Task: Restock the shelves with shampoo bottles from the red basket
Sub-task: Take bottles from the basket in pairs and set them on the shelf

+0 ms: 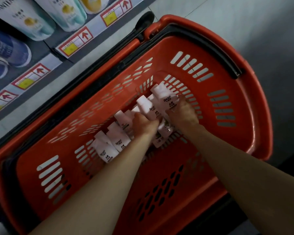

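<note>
Left hand (143, 123), right hand (183, 114) in red basket (255, 116), each gripping shampoo bottle (148, 107)

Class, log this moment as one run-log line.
stage: pickup | left grip: holds pink bottle | right grip: holds farther bottle | both inside red basket

The fingertips of the left hand (143, 123) and right hand (183, 114) are hidden among the pink bottles (166, 99), some of which are covered by the forearms (109, 167), the shelf bottles (24, 17) are cut off by the top and left edges, and the print on the price tags (75, 42) is blurred beyond reading.
</note>
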`<act>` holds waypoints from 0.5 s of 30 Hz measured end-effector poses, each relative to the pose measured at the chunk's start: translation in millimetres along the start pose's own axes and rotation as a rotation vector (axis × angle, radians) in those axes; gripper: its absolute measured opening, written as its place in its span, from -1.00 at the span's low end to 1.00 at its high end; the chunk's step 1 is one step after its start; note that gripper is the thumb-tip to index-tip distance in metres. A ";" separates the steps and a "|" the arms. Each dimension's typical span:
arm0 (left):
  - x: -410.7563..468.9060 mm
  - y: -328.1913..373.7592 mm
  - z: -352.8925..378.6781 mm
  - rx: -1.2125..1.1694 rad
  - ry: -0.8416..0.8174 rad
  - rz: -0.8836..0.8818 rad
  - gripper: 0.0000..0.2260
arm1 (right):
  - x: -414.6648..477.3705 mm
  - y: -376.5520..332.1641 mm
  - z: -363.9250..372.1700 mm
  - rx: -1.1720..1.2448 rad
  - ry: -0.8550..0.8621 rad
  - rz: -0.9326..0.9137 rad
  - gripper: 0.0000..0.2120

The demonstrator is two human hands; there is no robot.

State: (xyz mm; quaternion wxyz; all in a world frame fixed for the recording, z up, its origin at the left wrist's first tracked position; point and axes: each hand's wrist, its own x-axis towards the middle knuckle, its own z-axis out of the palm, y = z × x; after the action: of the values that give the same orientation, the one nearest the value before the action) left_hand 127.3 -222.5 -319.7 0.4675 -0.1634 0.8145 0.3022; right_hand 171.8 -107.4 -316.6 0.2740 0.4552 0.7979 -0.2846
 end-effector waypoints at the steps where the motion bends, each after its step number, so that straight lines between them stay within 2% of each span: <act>1: 0.9 -0.4 2.7 0.020 0.011 -0.006 -0.32 | 1.7 0.5 2.0 -0.045 0.004 -0.011 -0.30; 3: 2.2 3.5 6.6 0.031 0.030 -0.016 -0.24 | 6.8 1.3 4.8 -0.076 0.011 -0.022 -0.29; 5: 3.6 9.8 8.4 0.039 0.051 -0.042 -0.27 | 10.8 1.8 7.0 -0.080 0.020 -0.034 -0.29; 10: 11.1 21.1 13.0 0.094 0.086 -0.025 -0.60 | 9.5 3.2 16.0 -0.086 0.088 -0.060 -0.26; 15: 7.7 30.8 10.8 0.164 0.146 0.055 -0.72 | 13.6 0.8 14.4 0.103 0.084 -0.031 -0.32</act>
State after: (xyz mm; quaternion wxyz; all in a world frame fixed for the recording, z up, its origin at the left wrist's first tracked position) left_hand 113.6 -191.8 -319.9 0.4102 -0.1236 0.8725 0.2348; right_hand 169.2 -109.4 -336.1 0.2119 0.4679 0.7999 -0.3103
